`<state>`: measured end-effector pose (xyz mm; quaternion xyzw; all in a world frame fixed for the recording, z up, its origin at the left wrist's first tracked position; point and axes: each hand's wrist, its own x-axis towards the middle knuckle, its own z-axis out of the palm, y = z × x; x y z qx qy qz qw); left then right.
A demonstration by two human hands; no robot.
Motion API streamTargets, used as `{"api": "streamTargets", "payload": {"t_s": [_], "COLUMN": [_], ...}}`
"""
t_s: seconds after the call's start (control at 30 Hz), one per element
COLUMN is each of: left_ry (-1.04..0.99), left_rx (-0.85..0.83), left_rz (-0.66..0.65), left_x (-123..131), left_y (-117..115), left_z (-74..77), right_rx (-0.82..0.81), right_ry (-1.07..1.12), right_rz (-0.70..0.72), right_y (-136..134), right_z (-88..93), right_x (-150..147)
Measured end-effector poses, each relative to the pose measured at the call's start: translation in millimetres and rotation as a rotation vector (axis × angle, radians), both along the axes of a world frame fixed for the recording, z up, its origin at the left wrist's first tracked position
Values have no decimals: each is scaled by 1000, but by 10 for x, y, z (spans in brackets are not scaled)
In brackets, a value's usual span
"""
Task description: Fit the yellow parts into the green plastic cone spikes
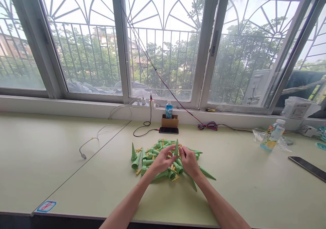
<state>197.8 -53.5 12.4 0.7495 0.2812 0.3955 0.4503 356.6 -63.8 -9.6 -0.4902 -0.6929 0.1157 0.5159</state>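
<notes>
My left hand (164,160) is closed around the lower part of a green plastic spike (176,148), which stands upright with its point up. Close against it on the right, my right hand (188,160) has its fingers curled near the spike; what they pinch, if anything, is hidden. Below and around both hands lies a pile of similar green spikes (149,161) with wide, collared ends, mixed with small yellow pieces (138,171). One green spike (133,151) stands upright at the pile's left edge. Another spike (207,173) points out to the right.
Behind the pile, a phone (168,130) lies before a cardboard box (169,121) and a blue bottle (168,109). A drink bottle (272,135) and a dark flat object (308,168) are at right. A white cable (83,156) lies left; coiled wires (208,126) lie near the window.
</notes>
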Motion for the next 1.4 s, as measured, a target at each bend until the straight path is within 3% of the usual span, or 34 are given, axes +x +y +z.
{"api": "streamTargets", "payload": {"t_s": [0.43, 1.4], "left_ry": [1, -44], "left_rx": [67, 110], "left_rz": [60, 44], "left_x": [-5, 33], "left_y": [24, -36], "left_z": [-45, 47], "right_rx": [-11, -20], "right_ry": [-41, -72], "right_rz": [0, 36], "right_y": [-14, -10], "right_z": [9, -15], "right_x": [-7, -17]}}
